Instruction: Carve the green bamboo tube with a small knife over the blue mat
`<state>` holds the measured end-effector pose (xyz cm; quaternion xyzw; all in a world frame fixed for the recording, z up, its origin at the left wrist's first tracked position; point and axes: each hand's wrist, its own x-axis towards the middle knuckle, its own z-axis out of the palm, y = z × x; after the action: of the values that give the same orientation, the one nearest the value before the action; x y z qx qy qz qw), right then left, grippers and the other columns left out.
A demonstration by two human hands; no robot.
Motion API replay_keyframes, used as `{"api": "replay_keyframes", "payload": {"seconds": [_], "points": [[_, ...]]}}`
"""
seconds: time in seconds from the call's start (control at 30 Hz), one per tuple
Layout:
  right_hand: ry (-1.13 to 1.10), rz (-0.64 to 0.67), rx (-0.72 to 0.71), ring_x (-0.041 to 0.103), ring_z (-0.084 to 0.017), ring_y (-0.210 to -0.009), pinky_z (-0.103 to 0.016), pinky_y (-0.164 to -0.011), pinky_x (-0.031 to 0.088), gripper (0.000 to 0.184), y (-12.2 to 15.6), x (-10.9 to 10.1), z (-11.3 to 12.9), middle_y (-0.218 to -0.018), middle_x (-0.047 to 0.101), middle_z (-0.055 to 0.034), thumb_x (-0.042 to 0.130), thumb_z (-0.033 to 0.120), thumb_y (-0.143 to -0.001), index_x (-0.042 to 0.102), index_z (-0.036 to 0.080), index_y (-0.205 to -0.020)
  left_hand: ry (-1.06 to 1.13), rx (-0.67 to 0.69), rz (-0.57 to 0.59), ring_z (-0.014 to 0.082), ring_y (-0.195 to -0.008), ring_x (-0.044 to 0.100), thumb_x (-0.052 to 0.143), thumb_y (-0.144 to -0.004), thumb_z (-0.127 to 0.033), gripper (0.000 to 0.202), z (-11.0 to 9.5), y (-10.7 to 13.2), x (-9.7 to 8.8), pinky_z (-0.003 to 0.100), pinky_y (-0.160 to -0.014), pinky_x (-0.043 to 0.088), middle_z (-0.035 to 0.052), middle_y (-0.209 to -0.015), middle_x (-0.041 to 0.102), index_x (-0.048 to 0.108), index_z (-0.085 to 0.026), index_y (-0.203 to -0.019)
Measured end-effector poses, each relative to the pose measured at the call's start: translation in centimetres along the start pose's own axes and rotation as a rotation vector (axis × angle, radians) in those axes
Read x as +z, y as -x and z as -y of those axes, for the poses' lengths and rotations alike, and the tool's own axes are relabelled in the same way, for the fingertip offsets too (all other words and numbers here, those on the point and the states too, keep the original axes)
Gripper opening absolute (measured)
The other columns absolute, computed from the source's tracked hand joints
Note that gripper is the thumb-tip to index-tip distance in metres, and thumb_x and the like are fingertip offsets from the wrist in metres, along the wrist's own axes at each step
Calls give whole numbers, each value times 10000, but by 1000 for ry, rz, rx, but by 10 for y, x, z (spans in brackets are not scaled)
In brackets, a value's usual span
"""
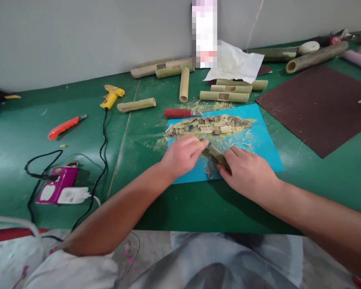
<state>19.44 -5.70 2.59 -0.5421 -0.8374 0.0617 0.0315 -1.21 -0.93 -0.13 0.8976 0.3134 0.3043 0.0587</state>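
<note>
Head view, the only one, so everything's placed off the blue mat [260, 146].

The bamboo piece [216, 155] lay flat on the mat's near half, angled, with both hands on it. The right hand [248, 172] was clamped down over its lower end, fingers pressing it into the mat. My guess is that was to stop it sliding, and the mat was there to spare the table [198, 208] underneath. The left hand [182, 154] was curled shut at the piece's upper end, with something dark poking out past the fingers. I couldn't tell if it gripped the piece itself or some small thing held against it.

The pile of chips [210, 124] sat along the mat's far edge, shoved clear of the hands I'd say. A red-handled knife [180, 113] lay just off the mat's far-left corner, close enough to grab.

Room-wise:
- Beyond the mat, several bamboo tubes [224, 96] lay close together, with a white paper [234, 62] behind them. Tight that way.
- Right of the mat, a brown sheet [319, 108] sat near its corner but apart from it.
- Left of the mat was the most bare green, then a glue gun [112, 95] with its cable trailing toward the near edge, an orange cutter [64, 126] and a purple device [55, 188], all well apart from the hands.
- On the near side there was only a bare strip of table between the mat and the table edge, and both forearms crossed it.
</note>
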Motion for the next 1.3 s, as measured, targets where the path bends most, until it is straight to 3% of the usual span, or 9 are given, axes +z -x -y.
{"api": "replay_keyframes", "payload": {"seconds": [0.37, 0.5, 0.6, 0.77, 0.87, 0.97, 1.13, 1.3], "points": [[13, -6, -6, 541, -188, -687, -309, -566, 253, 192, 0, 0, 1, -829, 650, -111, 525, 259, -918, 659, 136, -858, -46, 6, 18, 156, -732, 618, 445, -1048, -242, 291, 3, 0, 0, 290, -689, 519, 67, -789, 690, 710, -128, -1088], [7, 7, -2, 559, -193, -703, -312, -570, 262, 202, 0, 2, 1, -848, 656, -111, 518, 264, -932, 657, 135, -863, -57, -12, -25, 157, -746, 626, 465, -1045, -252, 285, 3, 0, -1, 296, -708, 525, 67, -791, 687, 721, -132, -1014], [12, 9, -5, 564, -194, -706, -311, -567, 262, 189, 0, 1, 1, -850, 657, -110, 546, 273, -921, 657, 130, -866, -36, 5, 6, 157, -735, 620, 469, -1039, -227, 270, 2, 1, -1, 290, -685, 525, 67, -786, 682, 706, -108, -1086], [12, 16, 3, 567, -187, -700, -301, -570, 270, 190, 0, -2, 1, -835, 657, -105, 564, 274, -922, 660, 125, -853, -12, -31, -8, 180, -855, 662, 516, -998, -196, 226, 7, 2, -4, 339, -796, 569, 89, -917, 712, 700, -140, -1117], [7, 12, 4, 557, -182, -688, -300, -565, 262, 192, 0, -2, 0, -827, 654, -100, 570, 279, -920, 661, 125, -851, -37, -37, 4, 184, -850, 655, 526, -966, -163, 248, 8, 3, -5, 333, -757, 573, 91, -929, 696, 692, -142, -1149], [4, -8, -8, 541, -174, -672, -301, -561, 254, 202, 0, 1, 0, -817, 650, -96, 554, 278, -926, 660, 129, -840, -69, -33, -11, 179, -841, 649, 550, -969, -162, 209, 8, 2, -6, 320, -745, 566, 82, -913, 689, 720, -153, -1091], [14, -37, -23, 510, -161, -643, -301, -551, 239, 198, 0, 2, -1, -806, 644, -91, 554, 274, -920, 653, 134, -822, -12, -15, -19, 181, -938, 688, 597, -977, -201, 130, 9, -6, -8, 322, -872, 565, 75, -996, 741, 720, -164, -993], [42, -61, -45, 514, -162, -643, -303, -548, 245, 208, 1, 2, 0, -788, 640, -88, 534, 270, -931, 646, 139, -815, -27, 52, -11, 194, -968, 704, 602, -982, -235, 122, 7, -9, -6, 336, -909, 562, 70, -1013, 761, 699, -167, -954]]}}
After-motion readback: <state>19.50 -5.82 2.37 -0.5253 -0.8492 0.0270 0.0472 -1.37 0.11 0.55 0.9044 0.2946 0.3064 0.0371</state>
